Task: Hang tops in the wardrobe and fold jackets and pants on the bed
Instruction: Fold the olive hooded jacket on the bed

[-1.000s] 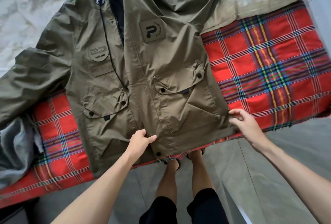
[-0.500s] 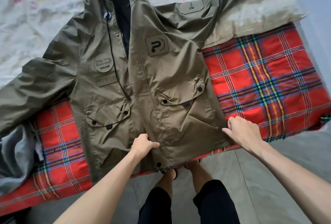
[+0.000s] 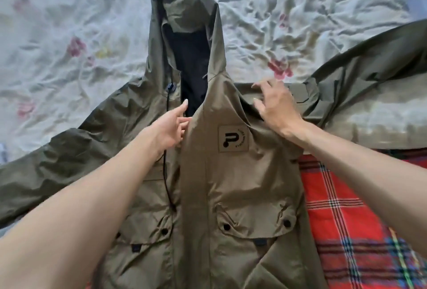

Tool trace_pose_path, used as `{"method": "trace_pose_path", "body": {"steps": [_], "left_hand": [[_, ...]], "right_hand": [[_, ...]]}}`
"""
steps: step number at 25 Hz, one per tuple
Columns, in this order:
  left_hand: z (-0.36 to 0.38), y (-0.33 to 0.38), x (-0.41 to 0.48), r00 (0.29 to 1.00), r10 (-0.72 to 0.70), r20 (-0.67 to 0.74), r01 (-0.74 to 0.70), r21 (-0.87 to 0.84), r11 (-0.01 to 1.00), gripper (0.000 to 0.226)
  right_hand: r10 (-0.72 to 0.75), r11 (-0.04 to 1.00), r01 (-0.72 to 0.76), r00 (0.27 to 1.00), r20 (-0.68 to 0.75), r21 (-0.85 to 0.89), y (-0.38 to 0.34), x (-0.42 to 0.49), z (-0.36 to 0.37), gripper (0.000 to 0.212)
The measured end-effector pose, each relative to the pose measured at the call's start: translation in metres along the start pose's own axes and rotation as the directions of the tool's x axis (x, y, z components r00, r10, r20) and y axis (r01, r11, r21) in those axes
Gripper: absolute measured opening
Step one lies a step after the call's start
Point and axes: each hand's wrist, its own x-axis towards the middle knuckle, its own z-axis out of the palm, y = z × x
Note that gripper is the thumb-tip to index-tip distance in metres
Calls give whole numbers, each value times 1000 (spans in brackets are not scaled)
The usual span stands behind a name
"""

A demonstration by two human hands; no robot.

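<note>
Olive-green hooded nylon jacket (image 3: 231,184) lies front-up on the bed, sleeves spread wide. Right hand (image 3: 275,106) is open, fingers splayed on the shoulder. Left hand (image 3: 172,127) is at the front placket below the collar, index finger straight; can't tell if the rest pinch the edge. Looks like squaring the front: align plackets, sweep creases outward, tuck the black drawcord (image 3: 165,173) in before folding sleeves. Underneath: crumpled white floral sheet (image 3: 69,34), red tartan blanket (image 3: 346,219) on the near side, beige pillow (image 3: 381,127) under the right sleeve

Forearms bare to frame edge; L hand (image 3: 172,131) & R hand (image 3: 275,108) uncovered.
</note>
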Motion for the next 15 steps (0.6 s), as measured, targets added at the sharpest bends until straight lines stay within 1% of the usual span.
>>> {"method": "trace_pose_path", "body": {"steps": [2,3,4,5,6,7,8,9,10,11,12,13,14,15], "left_hand": [[7,20,5,996,-71,53,67,73,995,54],[11,24,6,995,-85,60,80,73,994,47],[17,25,4,995,-88,48,85,71,994,46],[20,25,2,998,-68,5,67,76,995,51],[22,21,0,998,2,-58,4,106,994,54],[23,17,-1,981,131,-142,-106,171,980,48],[23,12,-2,923,304,-237,-232,288,929,37],[23,8,-7,815,484,-319,-334,425,841,27],[23,4,-14,668,647,-367,-409,546,731,22],[29,0,-26,506,777,-375,-490,616,617,21],[35,-4,-34,350,860,-372,-569,645,511,22],[41,-9,-39,231,895,-380,-630,643,436,19],[45,-11,-38,183,886,-425,-662,613,431,17],[46,-11,-31,219,840,-496,-661,557,502,16]], "right_hand": [[69,997,-63,984,163,-46,5,43,7,46],[78,995,-62,967,242,-74,7,57,11,48],[72,992,-37,953,293,-124,10,65,14,49],[56,983,1,951,303,-186,12,72,16,49],[32,972,36,957,287,-230,14,75,18,47],[2,968,64,965,264,-243,15,77,20,44],[-34,972,88,970,242,-219,15,77,21,37],[-61,981,101,971,231,-168,15,76,21,29],[-76,990,99,973,218,-97,14,74,19,23],[-69,997,76,981,181,-33,15,70,16,22],[-37,999,36,994,102,14,15,65,11,22],[25,998,-24,1000,-18,60,14,59,3,20],[107,988,-91,985,-134,123,13,55,-5,16],[190,972,-154,960,-207,176,14,49,-13,11]]}}
